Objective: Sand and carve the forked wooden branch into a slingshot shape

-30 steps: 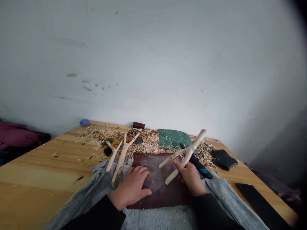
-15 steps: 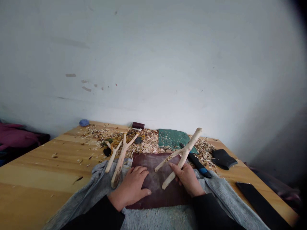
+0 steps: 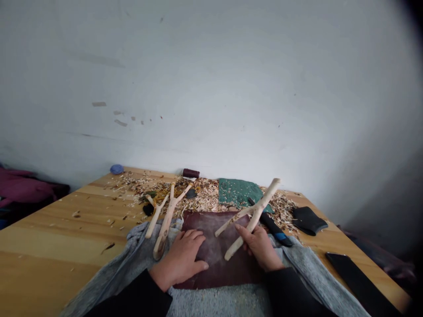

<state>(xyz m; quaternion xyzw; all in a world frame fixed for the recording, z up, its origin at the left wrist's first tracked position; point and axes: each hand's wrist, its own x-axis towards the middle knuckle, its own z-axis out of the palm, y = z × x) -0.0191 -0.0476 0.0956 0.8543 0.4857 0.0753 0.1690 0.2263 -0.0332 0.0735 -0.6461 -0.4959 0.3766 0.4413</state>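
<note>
My right hand (image 3: 261,247) grips one prong of a peeled, Y-shaped wooden fork (image 3: 257,212), with its thick stem pointing up and away to the right. Beneath it lies a dark maroon sheet, which looks like sandpaper (image 3: 228,277), on a grey cloth (image 3: 211,301). My left hand (image 3: 183,257) rests flat on the sheet's left side, fingers stretched out, holding nothing. Left of that hand, two more peeled wooden forks lie on the cloth: a larger fork (image 3: 168,220) and a smaller fork (image 3: 155,220).
Wood shavings (image 3: 205,196) cover the back of the wooden table (image 3: 49,246). Among them are a green sheet (image 3: 239,191), a maroon thread spool (image 3: 191,173) and a black-handled tool (image 3: 276,229). A folded black piece (image 3: 309,220) and a phone (image 3: 357,277) lie right; a blue round object (image 3: 116,169) sits back left.
The wooden fork in my right hand has shifted very slightly to the right. My left hand stays in place on the maroon sheet.
</note>
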